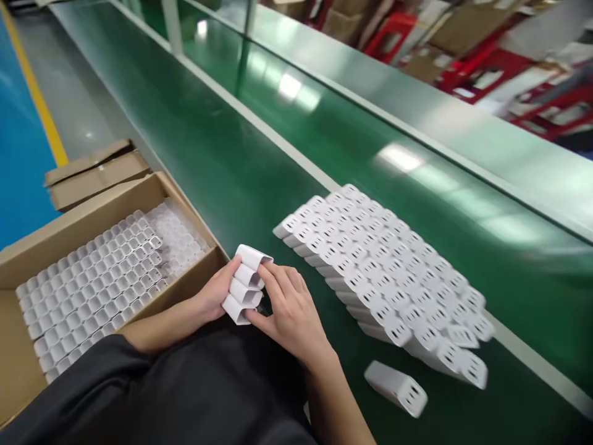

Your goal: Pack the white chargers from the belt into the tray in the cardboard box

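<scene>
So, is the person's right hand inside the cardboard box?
No, the right hand is on the white casings that the left hand also holds, outside the cardboard box.

open green table (194, 123) ahead of left hand (217, 293), narrow gap between right hand (294, 312) and block of white cases (370, 266), loose case (393, 386) obstructing the strip just beside the block, carton (204, 264) walling off the left

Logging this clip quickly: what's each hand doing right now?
Left hand: closed, holding a row of white casings.
Right hand: closed, holding the same row's other side.
</scene>
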The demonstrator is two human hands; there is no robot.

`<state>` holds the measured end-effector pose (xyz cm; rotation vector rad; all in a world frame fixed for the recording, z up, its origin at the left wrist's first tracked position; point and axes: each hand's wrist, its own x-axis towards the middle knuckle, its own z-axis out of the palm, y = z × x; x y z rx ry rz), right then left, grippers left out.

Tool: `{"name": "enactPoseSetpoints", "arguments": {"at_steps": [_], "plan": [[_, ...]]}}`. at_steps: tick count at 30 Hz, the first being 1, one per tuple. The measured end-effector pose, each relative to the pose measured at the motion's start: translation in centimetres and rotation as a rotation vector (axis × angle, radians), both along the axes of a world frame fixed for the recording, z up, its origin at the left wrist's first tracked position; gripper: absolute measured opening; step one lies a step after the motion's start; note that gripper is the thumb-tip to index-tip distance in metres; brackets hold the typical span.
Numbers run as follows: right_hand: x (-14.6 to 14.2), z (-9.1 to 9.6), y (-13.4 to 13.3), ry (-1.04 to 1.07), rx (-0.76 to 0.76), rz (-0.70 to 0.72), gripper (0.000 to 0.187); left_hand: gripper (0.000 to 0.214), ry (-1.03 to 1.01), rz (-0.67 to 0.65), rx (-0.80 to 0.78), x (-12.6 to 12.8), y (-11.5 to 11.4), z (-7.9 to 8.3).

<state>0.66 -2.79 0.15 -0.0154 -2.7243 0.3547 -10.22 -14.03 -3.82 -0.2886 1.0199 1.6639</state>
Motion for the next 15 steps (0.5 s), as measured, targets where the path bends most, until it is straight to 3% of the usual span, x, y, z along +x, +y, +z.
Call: {"name": "enactPoseSetpoints", "arguments": {"at_steps": [3,5,7,10,13,15], "plan": [[-2.9,-0.1,-1.3,-0.003,-0.06,0.113,0.054,0.062,0.237,0.013,0.05,-2.0,-3.9,-0.8],[-4.7,0.4,-1.6,0.002,-0.057,0.157,0.055,0.062,0.584,0.032,0.024,-3.7,-7.1,-1.1],[-6.9,1.0,-1.7,-0.001,-0.008,0.173,0.055,0.051,0.971,-0.011,-0.139,-5.4,-10.2,-1.4],[-11.4,1.7,-2.2,-0.1,0.126,0.229,0.055,0.043,1.357,-0.283,-0.415,-6.9,-13.7,-2.7],[-17.0,0.9,-3.6,-0.25,0.319,0.388,0.057,0.061,1.485,-0.628,-0.483,-6.9,-14.8,-4.8],[-20.8,-0.8,-4.7,-0.333,0.447,0.528,0.055,0.064,1.526,-0.77,-0.504,-6.4,-14.6,-5.9]]}}
